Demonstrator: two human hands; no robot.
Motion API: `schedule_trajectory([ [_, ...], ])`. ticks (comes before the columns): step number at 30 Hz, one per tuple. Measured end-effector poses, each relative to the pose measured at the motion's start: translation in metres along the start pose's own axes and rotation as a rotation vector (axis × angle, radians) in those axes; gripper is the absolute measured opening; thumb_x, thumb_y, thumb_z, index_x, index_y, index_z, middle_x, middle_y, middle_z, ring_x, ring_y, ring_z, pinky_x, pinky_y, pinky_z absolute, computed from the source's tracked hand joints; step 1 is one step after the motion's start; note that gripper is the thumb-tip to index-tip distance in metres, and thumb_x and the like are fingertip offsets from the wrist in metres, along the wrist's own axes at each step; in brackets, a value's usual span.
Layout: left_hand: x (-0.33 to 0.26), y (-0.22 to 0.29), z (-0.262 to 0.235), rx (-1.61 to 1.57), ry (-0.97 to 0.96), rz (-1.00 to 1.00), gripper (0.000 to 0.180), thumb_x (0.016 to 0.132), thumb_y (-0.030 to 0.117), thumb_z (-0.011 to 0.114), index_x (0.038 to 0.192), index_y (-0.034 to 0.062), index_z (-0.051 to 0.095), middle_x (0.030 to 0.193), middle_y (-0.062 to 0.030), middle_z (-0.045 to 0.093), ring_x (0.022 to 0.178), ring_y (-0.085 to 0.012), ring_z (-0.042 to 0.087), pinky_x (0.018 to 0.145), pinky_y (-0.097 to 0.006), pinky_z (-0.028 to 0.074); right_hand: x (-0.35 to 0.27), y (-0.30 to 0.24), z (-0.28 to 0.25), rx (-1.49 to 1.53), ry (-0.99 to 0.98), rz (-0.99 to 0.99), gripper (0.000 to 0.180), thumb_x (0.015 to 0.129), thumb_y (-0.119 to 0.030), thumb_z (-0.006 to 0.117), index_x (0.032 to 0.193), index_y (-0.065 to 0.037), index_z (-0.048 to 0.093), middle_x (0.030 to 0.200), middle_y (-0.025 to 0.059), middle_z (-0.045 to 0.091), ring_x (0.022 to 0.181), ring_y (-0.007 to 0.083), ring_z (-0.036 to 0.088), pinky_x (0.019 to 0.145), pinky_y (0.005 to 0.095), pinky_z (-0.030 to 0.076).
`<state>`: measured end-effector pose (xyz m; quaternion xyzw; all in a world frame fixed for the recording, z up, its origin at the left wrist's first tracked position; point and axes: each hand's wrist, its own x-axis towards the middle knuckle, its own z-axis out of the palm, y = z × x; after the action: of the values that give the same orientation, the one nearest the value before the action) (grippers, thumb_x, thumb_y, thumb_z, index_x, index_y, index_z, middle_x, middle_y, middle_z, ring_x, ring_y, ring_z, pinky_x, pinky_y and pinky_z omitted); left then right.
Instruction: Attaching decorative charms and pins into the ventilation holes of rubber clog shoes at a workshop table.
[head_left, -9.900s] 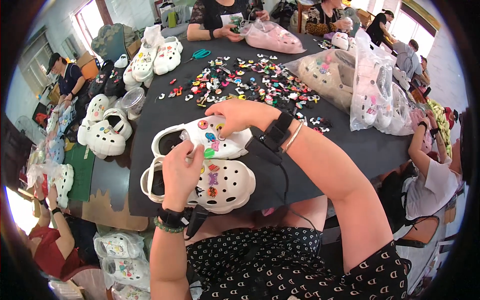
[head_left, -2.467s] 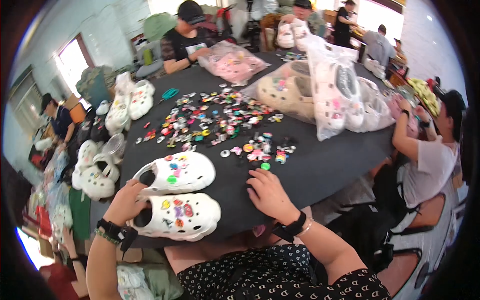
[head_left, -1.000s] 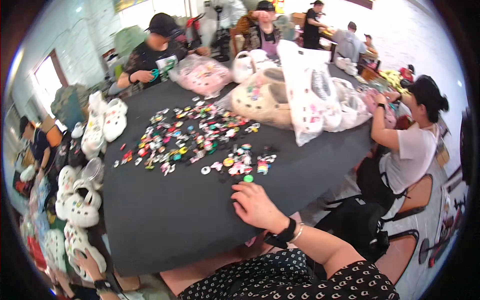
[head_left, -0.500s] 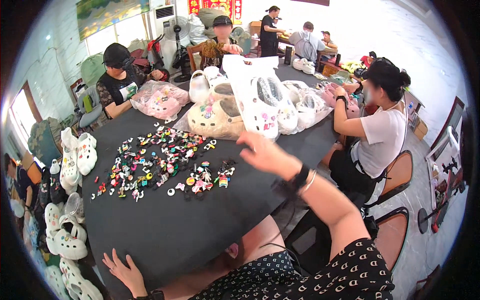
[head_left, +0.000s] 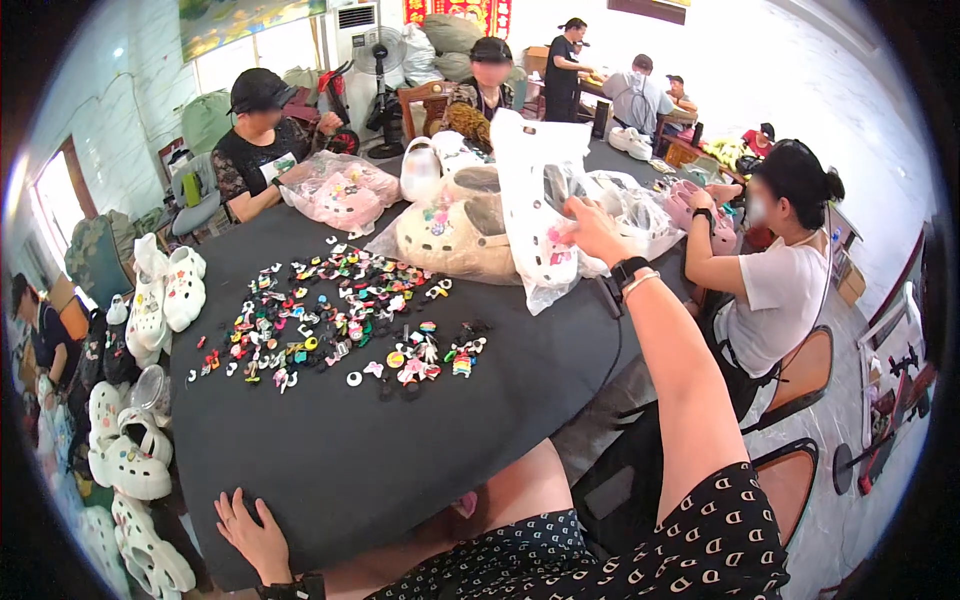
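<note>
Right hand is now reaching upper centre, grip closing on the clear bag of clogs. Left hand is resting flat, fingers apart, on the desk edge lower left; the decorated clogs are gone from in front, so a fresh pair is coming.

The right hand is now stretching farther out and reaching the plastic bag of clogs; the left hand is resting flat at the table edge, clogs gone.

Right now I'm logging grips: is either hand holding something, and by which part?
The right hand grips the clear plastic bag of clogs by its upper side. The left hand holds nothing, resting flat on the table edge.
</note>
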<state>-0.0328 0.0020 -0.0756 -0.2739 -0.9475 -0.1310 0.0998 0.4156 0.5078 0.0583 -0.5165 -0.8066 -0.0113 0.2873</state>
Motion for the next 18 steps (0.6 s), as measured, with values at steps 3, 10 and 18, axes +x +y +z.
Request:
schedule_trajectory([
  [3, -0.001, 0.000, -0.002, -0.040, 0.010, 0.007, 0.042, 0.096, 0.023, 0.055, 0.133, 0.0035, 0.053, 0.148, -0.0199, 0.042, 0.143, -0.0363, 0.032, 0.117, -0.055, 0.021, -0.003, 0.004, 0.006, 0.032, 0.084, -0.046, 0.033, 0.071, -0.015, 0.080, 0.097, -0.006, 0.062, 0.102, 0.0134, 0.066, 0.108, 0.0364, 0.058, 0.089, 0.0439, 0.046],
  [10, -0.002, 0.001, -0.007, -0.141, 0.026, 0.044, 0.044, 0.092, 0.023, 0.060, 0.130, 0.0014, 0.055, 0.147, -0.0243, 0.043, 0.142, -0.0394, 0.033, 0.117, -0.057, 0.019, -0.010, -0.009, -0.017, 0.301, 0.281, 0.018, 0.023, 0.081, 0.000, 0.065, 0.104, -0.001, 0.062, 0.099, 0.0191, 0.070, 0.093, 0.0329, 0.069, 0.076, 0.0402, 0.053],
  [18, -0.004, -0.005, 0.001, -0.178, 0.112, 0.099, 0.041, 0.091, 0.023, 0.060, 0.126, 0.0020, 0.058, 0.143, -0.0243, 0.046, 0.139, -0.0407, 0.037, 0.117, -0.056, 0.020, -0.052, -0.137, -0.078, 0.697, -0.079, -0.160, 0.021, 0.082, 0.003, 0.062, 0.103, 0.000, 0.062, 0.108, 0.0172, 0.068, 0.099, 0.0316, 0.068, 0.085, 0.0375, 0.053],
])
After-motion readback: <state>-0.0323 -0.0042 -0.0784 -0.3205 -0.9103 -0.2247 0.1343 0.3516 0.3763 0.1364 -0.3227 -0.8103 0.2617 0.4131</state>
